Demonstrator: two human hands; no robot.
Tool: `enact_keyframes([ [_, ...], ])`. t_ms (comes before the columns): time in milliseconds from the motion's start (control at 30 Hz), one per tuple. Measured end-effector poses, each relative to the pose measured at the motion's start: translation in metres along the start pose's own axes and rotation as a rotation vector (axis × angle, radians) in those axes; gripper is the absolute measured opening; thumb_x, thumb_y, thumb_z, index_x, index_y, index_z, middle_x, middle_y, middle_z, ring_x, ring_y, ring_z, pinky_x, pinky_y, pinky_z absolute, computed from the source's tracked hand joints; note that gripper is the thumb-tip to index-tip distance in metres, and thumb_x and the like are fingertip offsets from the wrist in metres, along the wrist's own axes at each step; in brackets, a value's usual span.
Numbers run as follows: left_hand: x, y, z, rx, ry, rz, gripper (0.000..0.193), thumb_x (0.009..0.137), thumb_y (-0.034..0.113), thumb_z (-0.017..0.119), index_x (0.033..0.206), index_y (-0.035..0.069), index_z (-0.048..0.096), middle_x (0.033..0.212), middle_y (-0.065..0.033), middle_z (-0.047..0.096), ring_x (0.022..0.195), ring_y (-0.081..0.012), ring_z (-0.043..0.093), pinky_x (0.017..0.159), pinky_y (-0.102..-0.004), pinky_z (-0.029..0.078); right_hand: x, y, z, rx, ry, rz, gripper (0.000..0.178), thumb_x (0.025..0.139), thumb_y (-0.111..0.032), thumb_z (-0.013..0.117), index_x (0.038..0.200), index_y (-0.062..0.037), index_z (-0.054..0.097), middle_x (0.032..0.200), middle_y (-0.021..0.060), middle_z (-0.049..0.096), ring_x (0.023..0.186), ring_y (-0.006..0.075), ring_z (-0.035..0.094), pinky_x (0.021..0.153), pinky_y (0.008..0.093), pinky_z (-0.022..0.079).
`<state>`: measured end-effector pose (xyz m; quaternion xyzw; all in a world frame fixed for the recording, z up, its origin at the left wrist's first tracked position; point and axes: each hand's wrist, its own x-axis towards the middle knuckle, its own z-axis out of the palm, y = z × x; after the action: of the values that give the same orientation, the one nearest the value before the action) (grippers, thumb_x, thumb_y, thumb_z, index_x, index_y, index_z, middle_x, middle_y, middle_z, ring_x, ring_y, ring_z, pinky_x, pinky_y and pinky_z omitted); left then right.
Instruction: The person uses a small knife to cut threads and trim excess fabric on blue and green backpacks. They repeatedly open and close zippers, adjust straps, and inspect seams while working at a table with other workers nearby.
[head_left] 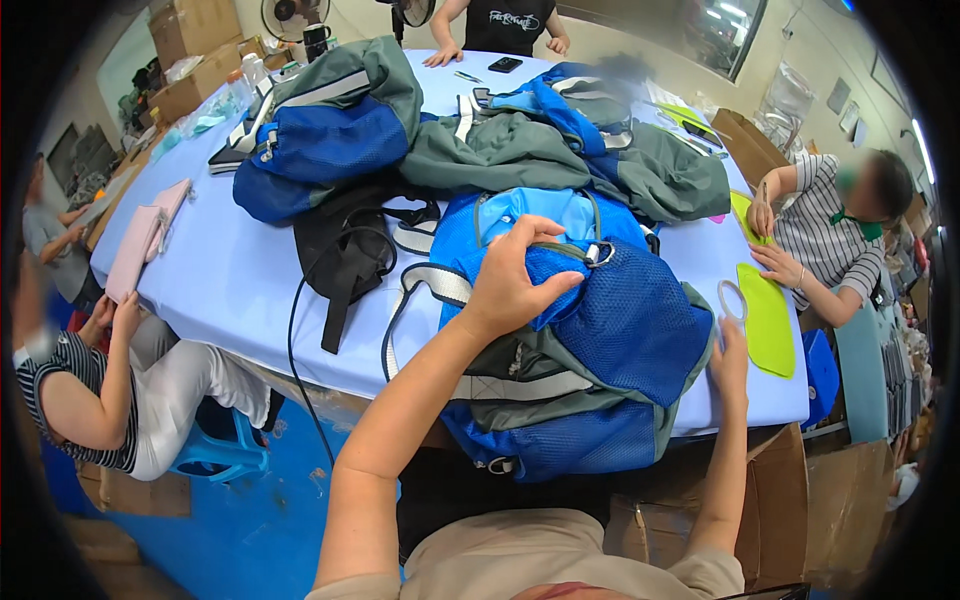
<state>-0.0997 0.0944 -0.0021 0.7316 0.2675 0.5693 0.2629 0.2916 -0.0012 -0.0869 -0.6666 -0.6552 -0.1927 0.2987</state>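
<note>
In front of me lies a large backpack-like bag [640, 330] of blue mesh and grey-green cloth, with white webbing straps [440, 283] and a metal ring [600, 253]. My left hand [510, 280] is over its light blue upper pocket, thumb and fingers spread apart around the zipped part; whether they press on the cloth is hard to tell. At the bag's right side is my right hand [731, 360], fingers stretched upward. A pale ring, like a tape roll [733, 300], lies just beyond those fingertips; I cannot tell whether they touch it.
More blue and grey-green bags [330, 140] lie across the table [230, 290]. A black bag piece [345, 250] with a dangling cord is left of mine. At right, a co-worker [830, 225] handles yellow-green pieces [766, 320]; another person [85, 390] sits left with a pink pouch [140, 245].
</note>
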Motion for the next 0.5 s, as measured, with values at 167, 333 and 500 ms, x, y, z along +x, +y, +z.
enact_keyframes([
  [167,-0.001,0.000,-0.006,0.041,-0.034,-0.044,0.036,0.066,0.012,0.074,0.095,0.002,0.055,0.088,-0.0085,0.059,0.086,-0.0182,0.057,0.077,-0.0282,0.043,-0.014,-0.016,-0.019,0.074,-0.178,0.122,0.035,0.075,-0.013,0.065,0.107,-0.0005,0.056,0.103,0.0150,0.059,0.095,0.0306,0.054,0.086,0.0379,0.040],
  [333,-0.004,-0.001,-0.005,0.062,-0.008,-0.016,0.033,0.066,0.012,0.074,0.092,0.002,0.056,0.087,-0.0081,0.059,0.084,-0.0187,0.057,0.076,-0.0287,0.043,-0.023,-0.024,-0.033,-0.014,-0.123,0.122,0.029,0.071,-0.010,0.067,0.098,-0.0004,0.060,0.095,0.0134,0.060,0.089,0.0299,0.055,0.079,0.0363,0.043],
  [500,-0.005,0.000,-0.005,0.068,0.013,0.005,0.033,0.066,0.012,0.074,0.092,0.002,0.057,0.087,-0.0080,0.060,0.083,-0.0190,0.057,0.075,-0.0291,0.042,-0.027,-0.020,-0.037,-0.033,-0.144,0.118,0.026,0.073,-0.007,0.065,0.097,0.0013,0.057,0.092,0.0137,0.060,0.086,0.0306,0.055,0.077,0.0361,0.043],
])
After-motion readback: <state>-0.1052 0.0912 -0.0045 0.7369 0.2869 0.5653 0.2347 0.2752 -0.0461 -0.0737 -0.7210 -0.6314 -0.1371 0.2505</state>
